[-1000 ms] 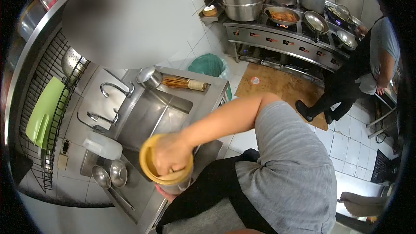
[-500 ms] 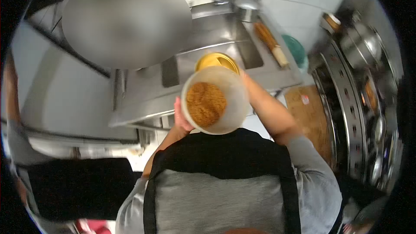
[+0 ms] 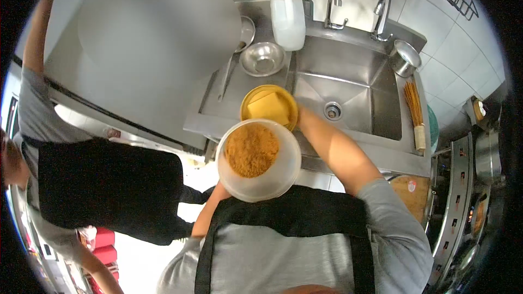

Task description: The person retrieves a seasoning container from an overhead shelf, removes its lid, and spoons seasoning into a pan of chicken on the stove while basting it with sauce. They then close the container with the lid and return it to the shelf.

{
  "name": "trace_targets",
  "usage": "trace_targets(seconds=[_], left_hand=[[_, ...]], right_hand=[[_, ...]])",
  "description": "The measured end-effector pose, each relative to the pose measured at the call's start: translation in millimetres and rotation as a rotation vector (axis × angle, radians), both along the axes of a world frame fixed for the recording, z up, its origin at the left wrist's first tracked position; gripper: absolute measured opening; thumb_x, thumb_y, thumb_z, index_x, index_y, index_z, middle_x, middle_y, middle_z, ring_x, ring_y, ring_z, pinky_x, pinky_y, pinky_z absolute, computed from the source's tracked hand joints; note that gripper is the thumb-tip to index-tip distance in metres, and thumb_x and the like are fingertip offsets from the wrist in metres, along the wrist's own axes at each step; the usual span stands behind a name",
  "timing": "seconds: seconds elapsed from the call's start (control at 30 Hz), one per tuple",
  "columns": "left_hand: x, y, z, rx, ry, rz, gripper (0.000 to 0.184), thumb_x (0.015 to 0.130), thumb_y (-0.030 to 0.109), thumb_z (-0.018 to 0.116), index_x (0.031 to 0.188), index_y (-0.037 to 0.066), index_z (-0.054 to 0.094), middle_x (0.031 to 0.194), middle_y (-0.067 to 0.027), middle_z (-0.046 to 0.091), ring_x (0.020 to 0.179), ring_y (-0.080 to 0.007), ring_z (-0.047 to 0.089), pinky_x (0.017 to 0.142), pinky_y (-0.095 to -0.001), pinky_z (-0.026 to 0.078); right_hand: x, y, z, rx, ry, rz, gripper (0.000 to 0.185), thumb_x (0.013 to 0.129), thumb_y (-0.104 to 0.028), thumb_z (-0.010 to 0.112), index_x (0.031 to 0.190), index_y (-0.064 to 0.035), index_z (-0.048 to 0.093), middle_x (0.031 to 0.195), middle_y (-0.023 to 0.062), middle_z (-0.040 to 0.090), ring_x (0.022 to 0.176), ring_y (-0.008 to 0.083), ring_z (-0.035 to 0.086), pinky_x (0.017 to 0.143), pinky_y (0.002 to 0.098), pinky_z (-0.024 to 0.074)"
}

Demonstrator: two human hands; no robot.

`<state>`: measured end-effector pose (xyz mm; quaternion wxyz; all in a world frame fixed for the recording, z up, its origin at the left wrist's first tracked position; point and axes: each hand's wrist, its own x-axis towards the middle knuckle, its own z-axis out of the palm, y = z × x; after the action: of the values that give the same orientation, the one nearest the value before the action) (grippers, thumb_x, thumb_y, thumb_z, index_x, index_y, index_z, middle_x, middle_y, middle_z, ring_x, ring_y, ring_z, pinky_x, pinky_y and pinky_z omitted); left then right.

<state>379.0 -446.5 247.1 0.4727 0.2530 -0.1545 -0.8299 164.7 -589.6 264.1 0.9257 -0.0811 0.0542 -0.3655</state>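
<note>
A translucent round plastic tub (image 3: 289, 166) is held in front of my chest, its open mouth facing up. Orange-brown powder (image 3: 252, 151) lies heaped toward its far left side. My left hand (image 3: 220, 191) supports the tub from the lower left, its fingers mostly hidden beneath. Just beyond the tub's far rim is a round yellow lid (image 3: 247, 98) with a paler yellow patch inside. My right hand (image 3: 303, 118) grips the lid's right edge, fingers largely out of sight under it.
Ahead is a steel sink (image 3: 348, 90) with two taps. A metal bowl (image 3: 262, 59), a white jug (image 3: 287, 20), a metal pot (image 3: 405, 57) and a stick brush (image 3: 415, 111) stand around it. Another person (image 3: 109, 185) in a black apron is close on my left. A blurred grey disc (image 3: 158, 27) blocks the upper left.
My view has swung left, bringing more of the counter, bowl and jug into sight. The lid now shows its paler patch. The other person's arm is raised further.
</note>
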Motion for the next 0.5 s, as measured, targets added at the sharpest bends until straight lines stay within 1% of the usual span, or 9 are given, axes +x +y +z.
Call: trace_targets(seconds=[0.1,0.17,0.2,0.27,0.33,0.37,0.47,0.5], left_hand=[[37.8,-18.7,2.0,-0.004,-0.021,0.065,0.081,0.077,0.066,0.044,0.135,0.010,0.037,0.137,-0.0161,0.038,0.124,-0.0333,0.038,0.101,-0.0526,0.031],[64.4,-32.9,6.4,-0.013,-0.036,0.106,0.080,0.078,0.066,0.044,0.135,0.010,0.037,0.137,-0.0159,0.039,0.124,-0.0332,0.038,0.101,-0.0525,0.031],[77.7,-38.2,8.2,-0.012,-0.040,0.139,0.080,0.078,0.065,0.044,0.135,0.010,0.037,0.136,-0.0158,0.039,0.124,-0.0332,0.039,0.101,-0.0524,0.031],[100.9,-45.3,9.9,-0.023,-0.052,0.178,0.079,0.078,0.065,0.044,0.135,0.010,0.037,0.136,-0.0156,0.039,0.124,-0.0331,0.039,0.101,-0.0523,0.031],[123.4,-52.3,11.7,-0.032,-0.067,0.221,0.078,0.078,0.064,0.043,0.135,0.010,0.037,0.136,-0.0154,0.039,0.124,-0.0330,0.039,0.101,-0.0522,0.032],[134.0,-54.5,13.2,-0.035,-0.075,0.242,0.078,0.079,0.064,0.043,0.135,0.010,0.037,0.136,-0.0153,0.039,0.124,-0.0330,0.039,0.101,-0.0521,0.032],[162.5,-59.0,15.6,-0.041,-0.097,0.303,0.076,0.079,0.063,0.043,0.134,0.010,0.038,0.136,-0.0149,0.039,0.123,-0.0329,0.039,0.101,-0.0520,0.032],[171.9,-58.9,16.3,-0.044,-0.105,0.326,0.076,0.079,0.062,0.043,0.134,0.010,0.038,0.136,-0.0148,0.040,0.123,-0.0329,0.040,0.101,-0.0519,0.032]], right_hand=[[35.7,-33.1,-4.9,-0.030,0.092,-0.017,0.057,0.089,-0.052,0.041,0.120,-0.0049,0.052,0.118,0.0160,0.056,0.106,0.0255,0.055,0.089,0.0445,0.0445],[50.9,-53.6,0.9,-0.064,0.263,0.007,0.057,0.089,-0.052,0.041,0.120,-0.0048,0.051,0.119,0.0160,0.055,0.108,0.0257,0.055,0.090,0.0447,0.0439],[61.0,-59.7,7.0,-0.062,0.366,0.056,0.063,0.087,-0.059,0.040,0.121,-0.0064,0.051,0.122,0.0128,0.053,0.112,0.0267,0.050,0.095,0.0448,0.0385],[98.2,-87.5,-15.0,-0.139,0.650,-0.039,0.056,0.088,-0.054,0.044,0.121,-0.0088,0.051,0.118,0.0103,0.054,0.105,0.0268,0.052,0.087,0.0434,0.0434],[133.4,-111.7,-23.7,-0.272,0.927,-0.253,0.047,0.089,-0.048,0.046,0.120,-0.0127,0.053,0.116,0.0071,0.054,0.099,0.0258,0.053,0.078,0.0435,0.0461],[140.9,-125.1,-19.8,-0.396,1.223,-0.262,0.036,0.088,-0.038,0.051,0.115,-0.0156,0.058,0.111,0.0080,0.059,0.095,0.0263,0.055,0.072,0.0422,0.0478],[161.3,-165.2,-30.2,-1.051,1.991,-0.383,0.026,0.083,-0.031,0.056,0.102,-0.0154,0.064,0.101,0.0094,0.063,0.090,0.0291,0.058,0.071,0.0410,0.0487],[171.8,-170.3,-32.4,-1.047,2.119,-0.489,0.021,0.080,-0.025,0.057,0.091,-0.0098,0.066,0.092,0.0136,0.065,0.088,0.0318,0.060,0.071,0.0419,0.0490]])
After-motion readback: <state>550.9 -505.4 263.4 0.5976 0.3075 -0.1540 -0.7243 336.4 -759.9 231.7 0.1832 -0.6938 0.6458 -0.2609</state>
